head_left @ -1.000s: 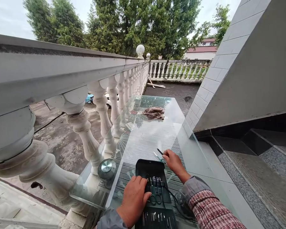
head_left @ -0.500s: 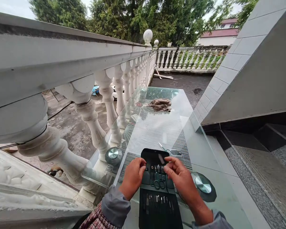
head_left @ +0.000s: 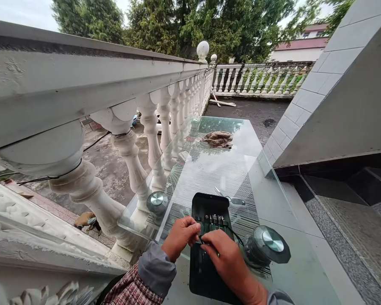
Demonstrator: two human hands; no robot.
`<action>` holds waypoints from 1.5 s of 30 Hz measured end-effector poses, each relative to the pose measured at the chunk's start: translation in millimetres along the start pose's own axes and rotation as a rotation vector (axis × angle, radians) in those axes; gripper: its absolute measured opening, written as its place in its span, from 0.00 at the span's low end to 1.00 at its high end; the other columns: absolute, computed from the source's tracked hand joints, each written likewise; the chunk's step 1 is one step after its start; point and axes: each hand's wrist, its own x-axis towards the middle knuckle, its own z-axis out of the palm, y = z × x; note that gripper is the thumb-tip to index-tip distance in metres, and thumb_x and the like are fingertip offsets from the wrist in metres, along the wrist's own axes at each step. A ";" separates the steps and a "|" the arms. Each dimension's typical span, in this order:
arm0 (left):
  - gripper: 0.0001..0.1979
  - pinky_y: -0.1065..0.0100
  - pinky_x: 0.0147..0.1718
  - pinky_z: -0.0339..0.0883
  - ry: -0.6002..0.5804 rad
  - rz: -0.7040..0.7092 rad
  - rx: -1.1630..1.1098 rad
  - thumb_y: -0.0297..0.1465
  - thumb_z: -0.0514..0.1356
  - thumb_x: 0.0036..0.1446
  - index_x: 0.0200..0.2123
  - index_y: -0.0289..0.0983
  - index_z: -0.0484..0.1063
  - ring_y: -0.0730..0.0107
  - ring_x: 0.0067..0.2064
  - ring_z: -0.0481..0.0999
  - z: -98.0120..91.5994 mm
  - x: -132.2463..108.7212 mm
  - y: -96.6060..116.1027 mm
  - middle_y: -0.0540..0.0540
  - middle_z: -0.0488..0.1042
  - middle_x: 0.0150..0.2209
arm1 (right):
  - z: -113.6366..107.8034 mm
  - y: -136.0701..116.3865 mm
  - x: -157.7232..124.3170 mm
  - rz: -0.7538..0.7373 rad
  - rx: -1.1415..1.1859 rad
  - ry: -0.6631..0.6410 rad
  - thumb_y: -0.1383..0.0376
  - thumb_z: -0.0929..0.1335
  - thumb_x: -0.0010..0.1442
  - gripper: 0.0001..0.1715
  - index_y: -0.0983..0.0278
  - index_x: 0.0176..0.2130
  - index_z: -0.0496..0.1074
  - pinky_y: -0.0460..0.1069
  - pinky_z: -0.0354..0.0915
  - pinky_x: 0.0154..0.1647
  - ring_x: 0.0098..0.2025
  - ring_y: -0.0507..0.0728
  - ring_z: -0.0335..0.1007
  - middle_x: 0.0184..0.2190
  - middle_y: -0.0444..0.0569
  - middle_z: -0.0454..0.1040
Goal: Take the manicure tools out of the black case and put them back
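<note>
A black manicure kit case [head_left: 210, 203] lies open on the glass table [head_left: 216, 165], its upper panel carrying several small metal tools in loops. Over the case's left side is my left hand [head_left: 180, 237], thumb and fingers pinched together; what they hold, if anything, is too small to make out. My right hand [head_left: 225, 256] is closed just right of it above the middle of the case, fingertips pinched on a small thing I cannot make out. The two sets of fingertips nearly meet. My right hand covers much of the lower panel and its tools.
A key fob [head_left: 238, 202] with a pointed metal piece lies beyond the case. Further off is a crumpled brown cloth [head_left: 218, 139]. Round metal-topped table supports [head_left: 271, 239] show through the glass. A white balustrade [head_left: 127, 156] runs along the left; dark steps [head_left: 346, 195] lie right.
My right hand has moved left and down from the case's upper right to its middle, close to my left hand. My left hand has lowered slightly. The scissors seen before are now hidden.
</note>
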 end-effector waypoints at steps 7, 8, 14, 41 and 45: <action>0.16 0.76 0.15 0.51 -0.017 -0.042 0.028 0.43 0.59 0.43 0.22 0.36 0.62 0.79 0.16 0.60 0.3 -0.7 -6.9 0.54 0.66 0.15 | 1.4 -3.0 -3.8 -0.240 -0.196 -0.047 0.69 0.62 0.60 0.08 0.61 0.34 0.70 0.49 0.65 0.34 0.33 0.53 0.66 0.31 0.48 0.72; 0.16 0.76 0.16 0.52 -0.006 -0.044 0.026 0.43 0.58 0.44 0.22 0.35 0.62 0.80 0.16 0.60 0.4 -0.1 -7.0 0.54 0.66 0.15 | 3.2 -1.8 -3.7 -0.230 -0.197 -0.018 0.69 0.61 0.61 0.09 0.61 0.32 0.70 0.49 0.64 0.34 0.33 0.53 0.67 0.30 0.48 0.72; 0.24 0.76 0.17 0.57 0.078 -0.035 -0.059 0.41 0.55 0.50 0.46 0.32 0.61 0.77 0.20 0.64 -3.9 4.9 -7.6 0.52 0.70 0.22 | 18.3 14.4 0.1 -0.116 -0.197 0.148 0.67 0.61 0.61 0.12 0.62 0.27 0.69 0.48 0.62 0.31 0.29 0.53 0.67 0.25 0.46 0.71; 0.21 0.69 0.49 0.59 0.224 0.204 0.920 0.18 0.52 0.51 0.48 0.37 0.66 0.67 0.47 0.68 -3.6 13.7 -4.4 0.48 0.72 0.44 | 42.3 27.5 12.5 -0.066 -0.452 0.047 0.68 0.69 0.54 0.09 0.63 0.24 0.66 0.49 0.51 0.32 0.31 0.54 0.58 0.25 0.45 0.67; 0.21 0.69 0.48 0.60 0.219 0.212 0.910 0.19 0.51 0.52 0.48 0.38 0.66 0.68 0.47 0.69 -4.9 15.3 -5.1 0.48 0.72 0.44 | 41.5 23.3 16.6 -0.007 -0.482 0.043 0.67 0.71 0.51 0.09 0.63 0.24 0.67 0.49 0.51 0.32 0.33 0.55 0.58 0.27 0.46 0.67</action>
